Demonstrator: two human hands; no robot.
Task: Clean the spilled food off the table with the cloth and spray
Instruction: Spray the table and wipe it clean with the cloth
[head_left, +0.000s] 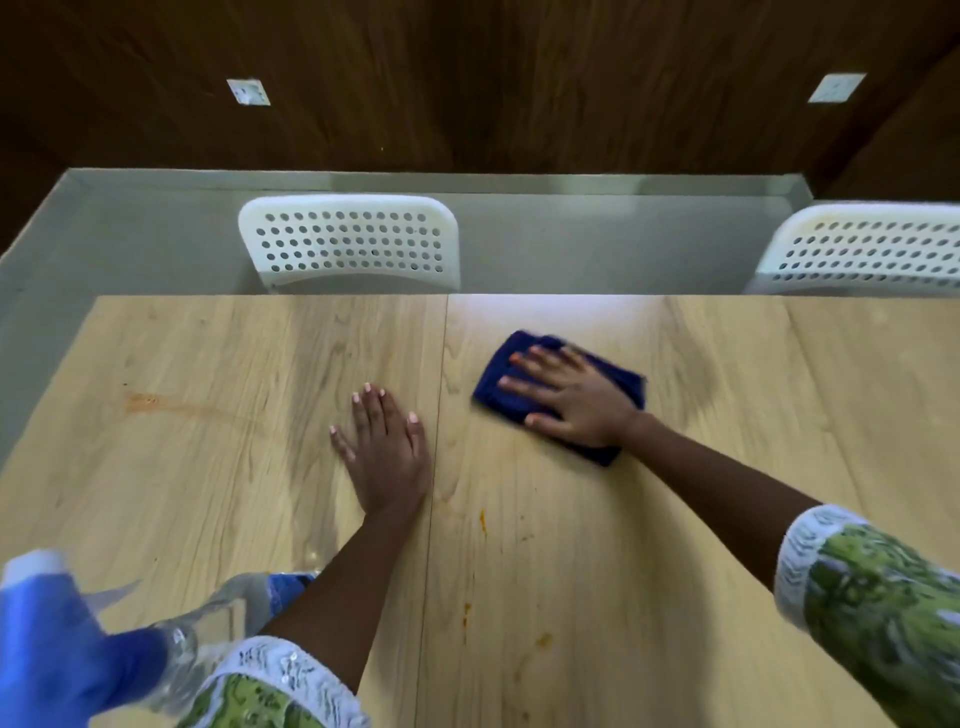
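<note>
My right hand (569, 397) lies flat on a folded dark blue cloth (506, 382) and presses it onto the light wooden table (753, 395), right of the centre seam. My left hand (384, 449) rests palm down on the bare wood left of the seam, fingers spread, holding nothing. A clear spray bottle with a blue head (67, 639) stands at the near left corner, partly hidden by my left sleeve. An orange smear (150, 402) marks the far left of the table. Small orange spots (483, 519) and stains (543, 642) lie near the seam in front of me.
Two white perforated chairs stand behind the table's far edge, one at the middle (350, 241) and one at the right (862, 249). A grey floor and a dark wood-panelled wall lie beyond them.
</note>
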